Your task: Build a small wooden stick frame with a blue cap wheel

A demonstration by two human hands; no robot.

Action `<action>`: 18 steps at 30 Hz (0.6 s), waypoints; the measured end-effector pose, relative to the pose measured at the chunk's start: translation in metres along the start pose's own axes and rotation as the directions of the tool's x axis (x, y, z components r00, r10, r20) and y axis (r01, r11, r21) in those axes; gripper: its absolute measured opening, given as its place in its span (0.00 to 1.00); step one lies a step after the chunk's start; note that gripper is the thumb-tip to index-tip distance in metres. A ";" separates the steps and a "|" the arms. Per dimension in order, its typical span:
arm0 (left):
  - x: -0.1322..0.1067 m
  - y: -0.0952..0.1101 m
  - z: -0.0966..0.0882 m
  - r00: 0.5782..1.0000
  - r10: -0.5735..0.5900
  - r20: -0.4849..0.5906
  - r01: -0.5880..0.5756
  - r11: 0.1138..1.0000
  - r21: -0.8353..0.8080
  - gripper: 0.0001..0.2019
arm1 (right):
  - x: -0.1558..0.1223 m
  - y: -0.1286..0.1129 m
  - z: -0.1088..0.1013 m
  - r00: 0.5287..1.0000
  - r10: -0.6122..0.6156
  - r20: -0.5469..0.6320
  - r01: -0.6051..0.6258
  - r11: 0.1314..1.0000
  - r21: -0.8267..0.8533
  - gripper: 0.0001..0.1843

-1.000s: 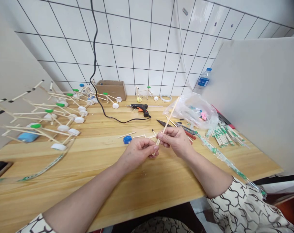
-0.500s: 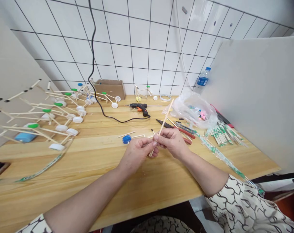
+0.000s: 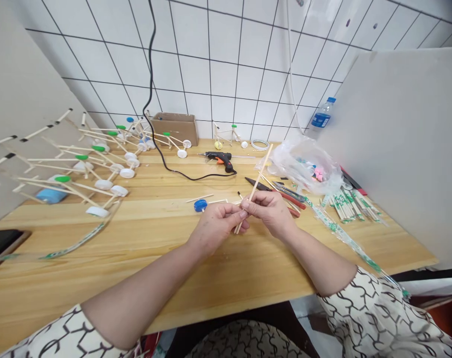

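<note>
While held up by two hands, sticks (image 3: 259, 178): over the tabletop (image 3: 155, 228), leaning up and right, maybe a little steeper than one second ago. Two ends poking out below the fingers. Hard to tell if stuck together or just side by side.
Left hand (image 3: 216, 224): pinching the sticks near the low end, same as before.
Right hand (image 3: 272, 211): pinching just above, fingertips a bit closer to the left thumb than one second ago. Likely a tiny fix of the hold, with no letting go, so probably in the middle of lining up the sticks.
Slab (image 3: 4, 243): black, at the left edge, showing more than half a second ago. Likely from a turn of the head, not from a push.
Blue cap (image 3: 200, 205): lying just left of the hands, not touched, same place on the tabletop.
Pliers (image 3: 251, 181): lying behind the right hand, partly hidden, not moved.
Glue gun (image 3: 223, 158): lying farther back, not picked up.
Bikes (image 3: 82, 157): standing in a bunch at the left, no new one added.
Bag (image 3: 304, 166): lying at the back right, not touched.
</note>
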State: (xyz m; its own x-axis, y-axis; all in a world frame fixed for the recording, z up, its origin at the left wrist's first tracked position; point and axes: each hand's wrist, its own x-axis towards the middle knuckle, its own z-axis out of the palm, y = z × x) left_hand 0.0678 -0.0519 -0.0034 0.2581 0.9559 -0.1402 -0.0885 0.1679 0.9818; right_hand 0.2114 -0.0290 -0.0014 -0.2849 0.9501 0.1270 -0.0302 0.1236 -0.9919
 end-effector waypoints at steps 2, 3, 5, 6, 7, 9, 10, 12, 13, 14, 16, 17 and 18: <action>0.000 0.001 -0.001 1.000 0.004 0.013 -0.005 1.000 0.015 0.10 | 0.001 0.000 0.000 1.000 -0.024 -0.012 0.024 1.000 -0.014 0.14; 0.001 0.001 -0.001 1.000 0.012 0.019 -0.012 1.000 0.022 0.10 | 0.001 0.000 0.000 0.999 -0.033 -0.008 0.033 0.999 -0.021 0.14; 0.001 0.002 -0.001 0.999 0.028 0.022 -0.028 0.999 0.016 0.10 | 0.001 -0.001 0.000 0.999 -0.054 0.005 0.054 0.998 -0.038 0.14; 0.001 0.003 -0.001 0.999 0.035 0.022 -0.035 0.999 0.003 0.10 | 0.000 -0.001 0.001 0.998 -0.067 0.009 0.068 0.996 -0.051 0.14; 0.001 0.004 -0.001 0.999 0.044 0.020 -0.044 0.999 -0.017 0.10 | 0.000 -0.002 0.002 0.996 -0.087 0.007 0.088 0.994 -0.071 0.13; 0.000 0.007 -0.002 0.997 0.078 0.004 -0.078 0.995 -0.063 0.09 | -0.004 -0.004 0.004 0.985 -0.172 -0.032 0.165 0.974 -0.157 0.13; 0.000 0.009 -0.003 0.995 0.102 -0.014 -0.103 0.991 -0.084 0.09 | -0.006 -0.004 0.005 0.970 -0.239 -0.054 0.220 0.947 -0.234 0.13; 0.000 0.012 -0.006 0.987 0.147 -0.070 -0.155 0.981 -0.120 0.09 | -0.010 -0.005 0.007 0.907 -0.417 -0.054 0.354 0.827 -0.436 0.15; 0.000 0.014 -0.008 0.982 0.159 -0.102 -0.172 0.976 -0.136 0.08 | -0.012 -0.004 0.007 0.870 -0.493 -0.001 0.418 0.738 -0.529 0.15; 0.000 0.015 -0.010 0.978 0.164 -0.130 -0.183 0.971 -0.151 0.09 | -0.014 -0.003 0.008 0.832 -0.550 0.068 0.477 0.647 -0.595 0.14; 0.001 0.016 -0.012 0.972 0.167 -0.165 -0.196 0.965 -0.173 0.09 | -0.016 0.000 0.008 0.767 -0.602 0.222 0.575 0.491 -0.655 0.14; 0.001 0.017 -0.013 0.970 0.174 -0.172 -0.204 0.963 -0.177 0.09 | -0.016 0.002 0.008 0.737 -0.615 0.282 0.612 0.429 -0.664 0.15; 0.001 0.016 -0.013 0.968 0.183 -0.174 -0.213 0.961 -0.176 0.10 | -0.016 0.003 0.008 0.709 -0.624 0.329 0.641 0.375 -0.670 0.16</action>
State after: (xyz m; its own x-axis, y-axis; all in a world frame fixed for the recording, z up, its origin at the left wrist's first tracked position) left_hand 0.0537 -0.0447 0.0108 0.0659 0.9976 0.0216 -0.3098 -0.0001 0.9508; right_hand 0.2080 -0.0463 -0.0068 -0.4981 0.5021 0.7069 0.4478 0.8471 -0.2861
